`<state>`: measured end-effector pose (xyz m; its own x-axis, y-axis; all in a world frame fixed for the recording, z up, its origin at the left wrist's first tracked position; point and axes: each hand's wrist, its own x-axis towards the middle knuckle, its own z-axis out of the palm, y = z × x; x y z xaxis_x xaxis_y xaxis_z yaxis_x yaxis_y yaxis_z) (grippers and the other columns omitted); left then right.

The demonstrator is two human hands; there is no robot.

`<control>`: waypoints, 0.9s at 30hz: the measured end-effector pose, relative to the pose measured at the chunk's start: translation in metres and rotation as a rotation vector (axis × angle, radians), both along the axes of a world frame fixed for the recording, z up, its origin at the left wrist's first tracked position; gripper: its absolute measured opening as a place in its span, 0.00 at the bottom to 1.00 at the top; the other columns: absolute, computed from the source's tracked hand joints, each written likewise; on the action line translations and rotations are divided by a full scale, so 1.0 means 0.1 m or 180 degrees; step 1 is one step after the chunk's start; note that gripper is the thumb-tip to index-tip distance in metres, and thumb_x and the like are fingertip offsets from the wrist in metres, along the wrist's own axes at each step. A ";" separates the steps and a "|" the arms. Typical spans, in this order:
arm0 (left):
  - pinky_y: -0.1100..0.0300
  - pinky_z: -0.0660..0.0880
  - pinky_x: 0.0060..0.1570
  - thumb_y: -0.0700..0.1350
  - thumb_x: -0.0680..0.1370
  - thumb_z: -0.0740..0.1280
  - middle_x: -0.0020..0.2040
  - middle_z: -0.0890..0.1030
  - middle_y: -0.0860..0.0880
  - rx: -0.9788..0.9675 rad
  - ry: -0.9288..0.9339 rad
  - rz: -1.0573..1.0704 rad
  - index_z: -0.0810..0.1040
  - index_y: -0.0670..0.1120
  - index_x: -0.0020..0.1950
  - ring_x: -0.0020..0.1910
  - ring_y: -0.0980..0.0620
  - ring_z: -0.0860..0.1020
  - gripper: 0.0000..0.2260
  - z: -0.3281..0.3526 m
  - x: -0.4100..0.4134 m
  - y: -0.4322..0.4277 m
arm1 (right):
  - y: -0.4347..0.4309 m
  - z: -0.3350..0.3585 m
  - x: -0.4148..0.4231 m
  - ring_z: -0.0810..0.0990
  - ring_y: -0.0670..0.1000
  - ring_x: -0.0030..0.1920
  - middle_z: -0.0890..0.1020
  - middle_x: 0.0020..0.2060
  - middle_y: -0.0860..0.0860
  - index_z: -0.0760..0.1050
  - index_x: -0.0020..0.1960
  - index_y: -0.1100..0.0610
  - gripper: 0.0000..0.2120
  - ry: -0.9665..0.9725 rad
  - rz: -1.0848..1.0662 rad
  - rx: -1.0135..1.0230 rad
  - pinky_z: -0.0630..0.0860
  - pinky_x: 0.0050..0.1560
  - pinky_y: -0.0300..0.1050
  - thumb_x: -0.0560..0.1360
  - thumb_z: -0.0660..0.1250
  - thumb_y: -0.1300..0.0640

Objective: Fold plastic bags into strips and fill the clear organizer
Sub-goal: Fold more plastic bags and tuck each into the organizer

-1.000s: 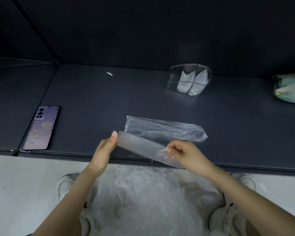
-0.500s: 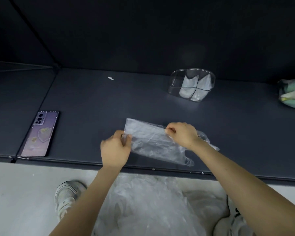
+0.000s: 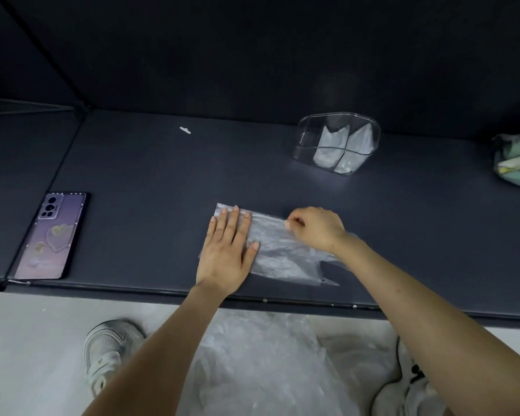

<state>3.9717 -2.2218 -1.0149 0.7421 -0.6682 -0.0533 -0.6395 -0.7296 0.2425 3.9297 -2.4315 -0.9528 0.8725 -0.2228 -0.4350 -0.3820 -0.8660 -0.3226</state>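
A clear plastic bag point(image 3: 278, 255), folded over, lies flat on the dark table point(image 3: 150, 181) near its front edge. My left hand point(image 3: 227, 250) presses flat on the bag's left end with straight fingers. My right hand point(image 3: 317, 229) pinches the bag's far edge between thumb and fingers. The clear organizer point(image 3: 338, 142) stands at the back right of the table, with folded white bags in its right-hand compartments.
A phone point(image 3: 50, 235) in a purple case lies at the table's left front. A pale green bundle point(image 3: 517, 163) sits at the far right. A small white scrap point(image 3: 185, 130) lies at the back. A heap of clear bags point(image 3: 261, 364) fills my lap, shoes either side.
The bag's near flap went from lifted to folded over and laid flat. My left hand changed from gripping the bag's end to pressing it with an open palm.
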 end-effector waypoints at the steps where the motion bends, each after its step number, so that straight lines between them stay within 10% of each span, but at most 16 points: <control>1: 0.52 0.42 0.75 0.62 0.81 0.40 0.78 0.53 0.44 0.0015 -0.0007 0.0004 0.52 0.47 0.78 0.77 0.47 0.50 0.30 -0.01 0.00 0.00 | -0.01 0.00 -0.01 0.79 0.53 0.50 0.83 0.49 0.48 0.79 0.56 0.51 0.13 0.0004 -0.0074 0.0013 0.74 0.49 0.47 0.81 0.57 0.50; 6: 0.50 0.43 0.75 0.63 0.81 0.41 0.79 0.50 0.45 0.0027 -0.0048 0.0038 0.51 0.49 0.79 0.78 0.47 0.48 0.30 -0.02 -0.02 -0.01 | 0.25 -0.10 -0.31 0.81 0.60 0.48 0.83 0.49 0.55 0.80 0.58 0.58 0.17 -0.1788 -0.0092 -0.1361 0.75 0.51 0.53 0.76 0.58 0.54; 11: 0.52 0.42 0.76 0.64 0.79 0.43 0.79 0.49 0.42 -0.0017 0.0030 0.0102 0.52 0.51 0.79 0.78 0.46 0.47 0.30 -0.03 -0.01 0.00 | 0.74 -0.43 -0.41 0.68 0.58 0.71 0.71 0.70 0.58 0.70 0.70 0.60 0.26 -0.1146 0.0401 -0.1120 0.55 0.71 0.61 0.79 0.50 0.48; 22: 0.52 0.42 0.76 0.64 0.80 0.43 0.80 0.49 0.42 0.0116 -0.0063 0.0157 0.54 0.51 0.79 0.79 0.46 0.47 0.31 -0.02 -0.01 0.00 | -0.25 -0.43 -1.28 0.63 0.59 0.74 0.66 0.73 0.59 0.63 0.74 0.61 0.33 -0.0716 -0.0744 -0.1478 0.49 0.73 0.62 0.82 0.37 0.42; 27: 0.52 0.42 0.76 0.64 0.80 0.44 0.79 0.51 0.41 0.0063 -0.0055 0.0142 0.54 0.50 0.79 0.79 0.45 0.49 0.31 -0.03 -0.01 -0.01 | 0.54 -0.34 -0.60 0.62 0.59 0.74 0.65 0.73 0.59 0.64 0.74 0.59 0.28 -0.1183 -0.0141 -0.1200 0.48 0.73 0.62 0.81 0.45 0.45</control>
